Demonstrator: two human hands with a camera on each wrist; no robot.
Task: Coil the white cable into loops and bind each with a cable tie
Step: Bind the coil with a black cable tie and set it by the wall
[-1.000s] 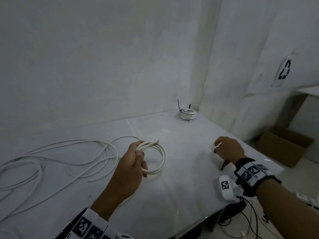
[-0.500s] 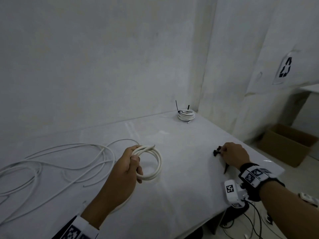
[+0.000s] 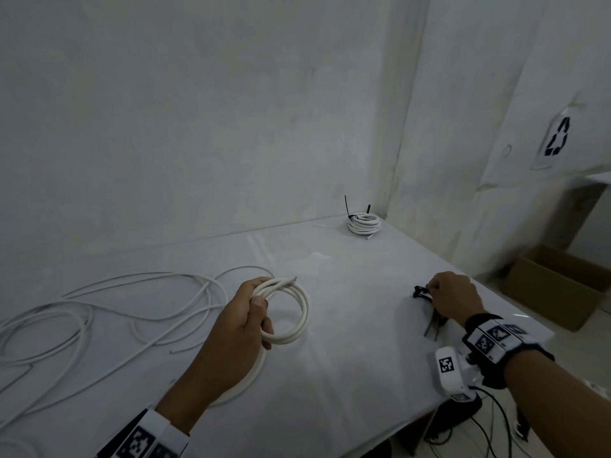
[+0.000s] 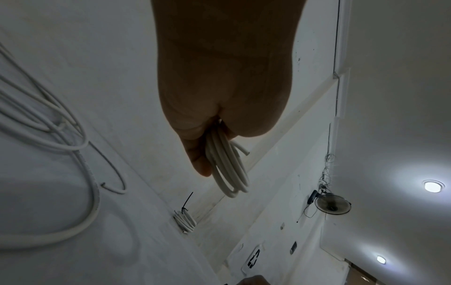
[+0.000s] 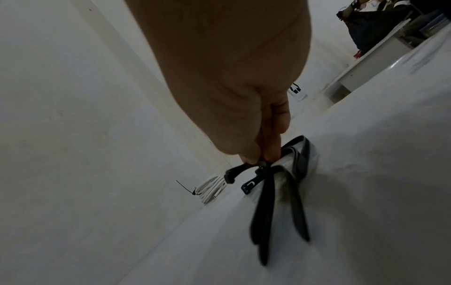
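My left hand (image 3: 254, 312) grips a small coil of white cable (image 3: 299, 312) just above the table's middle; the same coil (image 4: 229, 169) hangs from its fingers in the left wrist view. Loose white cable (image 3: 99, 302) sprawls over the table to the left. My right hand (image 3: 443, 292) pinches the heads of a bundle of black cable ties (image 3: 429, 312) lying near the right edge; in the right wrist view the finger and thumb close on the black cable ties (image 5: 266, 192). A finished coil (image 3: 363, 223) bound with a black tie sits in the far corner.
The white table (image 3: 347, 375) meets walls at the back and ends at its right edge (image 3: 515, 312). A cardboard box (image 3: 558, 285) stands on the floor to the right. Dark cables (image 3: 463, 434) hang below the front right corner.
My right hand has moved from the table's edge onto the black cable ties and now pinches them. My left hand keeps the same grip on the coil.
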